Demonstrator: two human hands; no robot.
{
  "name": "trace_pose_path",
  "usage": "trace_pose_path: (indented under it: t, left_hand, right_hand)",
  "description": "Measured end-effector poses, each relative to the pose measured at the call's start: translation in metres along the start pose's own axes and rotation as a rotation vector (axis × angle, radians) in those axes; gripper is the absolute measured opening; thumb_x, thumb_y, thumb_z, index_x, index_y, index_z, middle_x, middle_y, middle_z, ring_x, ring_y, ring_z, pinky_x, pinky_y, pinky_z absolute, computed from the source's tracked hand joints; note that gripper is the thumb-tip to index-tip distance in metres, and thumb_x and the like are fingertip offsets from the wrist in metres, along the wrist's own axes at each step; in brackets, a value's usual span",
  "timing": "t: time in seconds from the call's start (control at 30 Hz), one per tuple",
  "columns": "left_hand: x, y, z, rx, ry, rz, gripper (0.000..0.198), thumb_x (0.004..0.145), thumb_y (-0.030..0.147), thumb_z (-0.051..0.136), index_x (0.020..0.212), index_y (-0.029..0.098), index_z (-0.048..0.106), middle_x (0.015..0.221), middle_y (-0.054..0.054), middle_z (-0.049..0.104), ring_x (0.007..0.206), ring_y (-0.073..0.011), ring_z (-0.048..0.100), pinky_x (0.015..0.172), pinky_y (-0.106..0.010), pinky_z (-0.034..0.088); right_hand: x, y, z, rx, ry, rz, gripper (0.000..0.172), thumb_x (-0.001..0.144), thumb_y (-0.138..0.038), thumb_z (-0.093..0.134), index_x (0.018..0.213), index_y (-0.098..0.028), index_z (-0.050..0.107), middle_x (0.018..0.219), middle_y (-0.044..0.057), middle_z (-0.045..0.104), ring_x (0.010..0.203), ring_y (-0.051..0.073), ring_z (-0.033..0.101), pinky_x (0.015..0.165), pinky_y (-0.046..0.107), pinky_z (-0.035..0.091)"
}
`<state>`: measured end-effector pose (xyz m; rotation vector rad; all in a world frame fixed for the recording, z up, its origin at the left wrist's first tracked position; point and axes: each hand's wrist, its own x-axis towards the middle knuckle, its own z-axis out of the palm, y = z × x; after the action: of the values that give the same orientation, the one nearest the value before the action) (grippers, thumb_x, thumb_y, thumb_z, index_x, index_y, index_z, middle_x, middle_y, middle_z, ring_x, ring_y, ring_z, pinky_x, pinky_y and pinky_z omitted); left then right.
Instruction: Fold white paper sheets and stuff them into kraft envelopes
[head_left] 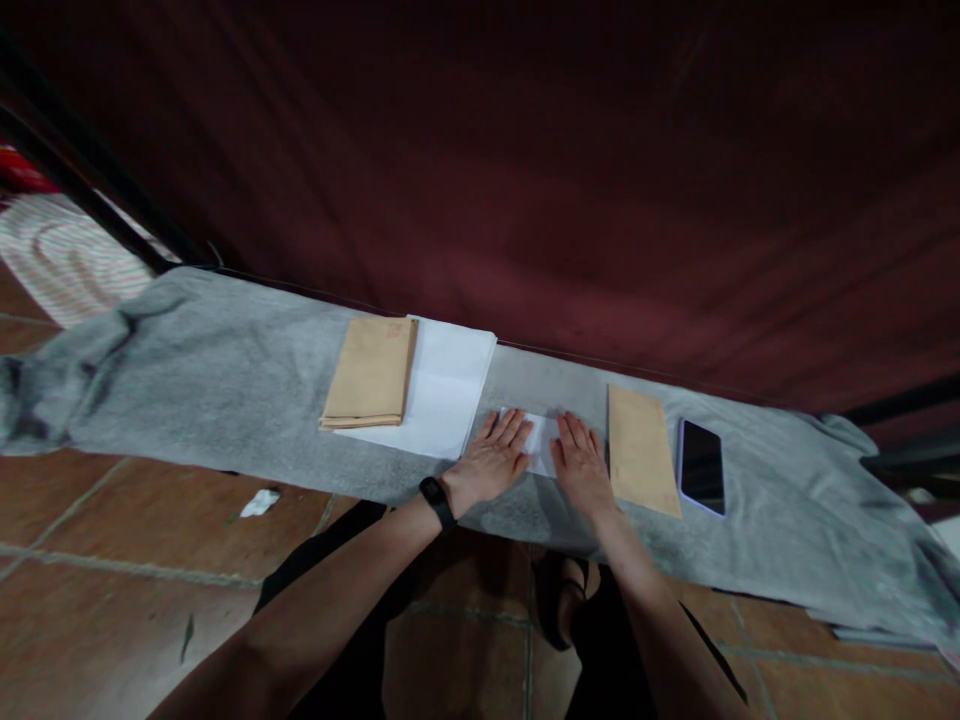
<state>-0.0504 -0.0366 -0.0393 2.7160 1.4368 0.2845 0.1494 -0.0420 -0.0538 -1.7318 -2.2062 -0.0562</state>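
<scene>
Both my hands lie flat, fingers stretched, on a small folded white paper [538,440] that rests on a grey blanket [225,380]. My left hand [491,460], with a black band on its wrist, covers the paper's left part. My right hand [581,462] presses its right part. Only the paper's middle strip shows between them. A single brown envelope [641,450] lies just right of my right hand.
A stack of brown envelopes [370,372] sits on white sheets [446,385] to the left. A dark phone [701,466] lies right of the single envelope. A dark red curtain [562,180] hangs behind. A paper scrap [260,502] lies on the tiled floor.
</scene>
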Motion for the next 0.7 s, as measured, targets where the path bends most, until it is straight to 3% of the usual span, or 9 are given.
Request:
trace_pose_path:
  t: [0.23,0.43,0.7]
  left_hand:
    - [0.007,0.011,0.003,0.07,-0.001,-0.003,0.056,0.103,0.035,0.028,0.152,0.01,0.036,0.16,-0.014,0.034,0.151,-0.025,0.024,0.124,-0.05,0.013]
    - [0.004,0.005,0.009,0.047,0.034,-0.046,0.061,0.103,0.045,0.03,0.152,0.01,0.035,0.162,-0.015,0.031,0.152,-0.0258,0.022,0.124,-0.047,0.014]
    - [0.0,-0.002,0.008,0.03,0.025,-0.12,0.071,0.101,0.056,0.033,0.153,0.009,0.033,0.163,-0.017,0.026,0.153,-0.0277,0.019,0.124,-0.047,0.014]
  right_hand:
    - [-0.006,-0.021,0.011,0.02,-0.03,-0.145,0.053,0.106,-0.032,0.024,0.152,-0.009,0.038,0.157,0.017,0.04,0.148,0.025,0.033,0.119,0.048,0.028]
    - [-0.011,-0.009,0.014,-0.078,0.028,-0.102,0.055,0.105,-0.032,0.032,0.154,-0.008,0.033,0.158,0.018,0.038,0.148,0.028,0.031,0.119,0.049,0.028]
    - [-0.012,0.003,0.018,-0.094,0.03,-0.026,0.06,0.106,-0.041,0.025,0.154,-0.007,0.032,0.158,0.018,0.038,0.146,0.028,0.034,0.117,0.047,0.029]
